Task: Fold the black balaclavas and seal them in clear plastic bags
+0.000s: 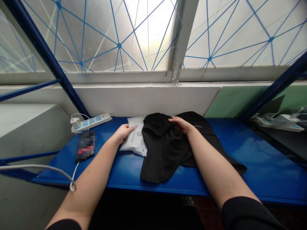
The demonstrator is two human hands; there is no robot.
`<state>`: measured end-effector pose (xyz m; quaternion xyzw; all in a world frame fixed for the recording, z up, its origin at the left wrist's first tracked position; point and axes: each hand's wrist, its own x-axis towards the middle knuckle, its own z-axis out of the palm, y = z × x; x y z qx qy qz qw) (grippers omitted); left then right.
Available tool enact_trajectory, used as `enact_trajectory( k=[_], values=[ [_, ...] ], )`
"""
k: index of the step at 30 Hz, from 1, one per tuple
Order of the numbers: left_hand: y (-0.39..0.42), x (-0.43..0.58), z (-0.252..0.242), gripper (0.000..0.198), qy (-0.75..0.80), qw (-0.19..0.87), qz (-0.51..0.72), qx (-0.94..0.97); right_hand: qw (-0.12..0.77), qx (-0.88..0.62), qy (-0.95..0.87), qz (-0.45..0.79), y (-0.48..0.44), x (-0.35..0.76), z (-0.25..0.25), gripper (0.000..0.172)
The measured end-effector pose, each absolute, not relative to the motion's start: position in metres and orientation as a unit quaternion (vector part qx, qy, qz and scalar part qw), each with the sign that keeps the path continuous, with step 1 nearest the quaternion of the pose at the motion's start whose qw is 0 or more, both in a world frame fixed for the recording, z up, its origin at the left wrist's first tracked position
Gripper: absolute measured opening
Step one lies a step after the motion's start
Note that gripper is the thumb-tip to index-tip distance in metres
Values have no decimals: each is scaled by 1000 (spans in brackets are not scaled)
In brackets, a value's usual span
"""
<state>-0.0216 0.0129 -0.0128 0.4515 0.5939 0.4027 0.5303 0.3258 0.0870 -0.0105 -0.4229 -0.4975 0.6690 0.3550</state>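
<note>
My left hand (124, 132) is closed on the left edge of a white plastic packet (134, 140) with grey printing, its thumb lying on top. The packet rests on the blue table, its right side under or against a black cloth garment (160, 150). My right hand (182, 125) grips the garment near its upper middle, thumb and fingers on the cloth, the fingertips partly hidden in its folds. More black cloth (201, 127) with a small pale mark spreads out beyond and to the right of that hand; I cannot tell whether it is the same piece.
A white power strip (96, 121) with a plugged-in charger lies at the back left. Near it is a blurred-out phone-like device (85, 146) on a cable. Blue metal posts (69, 86) frame the blue table (240, 143). At the far right sits another power strip (279, 123) with cables.
</note>
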Motion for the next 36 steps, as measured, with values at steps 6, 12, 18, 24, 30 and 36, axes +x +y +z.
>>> enact_trajectory(
  k=[6,12,18,24,30,36],
  values=[
    [9,-26,-6,58,494,602,410,474,445,-286,-461,712,75,333,-10,40],
    [15,-85,8,52,624,427,454,472,448,-261,-474,712,71,321,-5,41],
    [17,-102,8,58,839,-30,329,432,474,-237,-436,727,73,293,4,28],
    [13,-32,-8,38,707,19,274,651,379,-387,-483,688,80,263,-5,26],
    [15,7,-33,54,599,193,363,687,388,-532,-591,466,94,270,-10,34],
    [39,2,-43,65,549,238,411,687,313,-669,-647,189,105,267,-23,25]
  ],
)
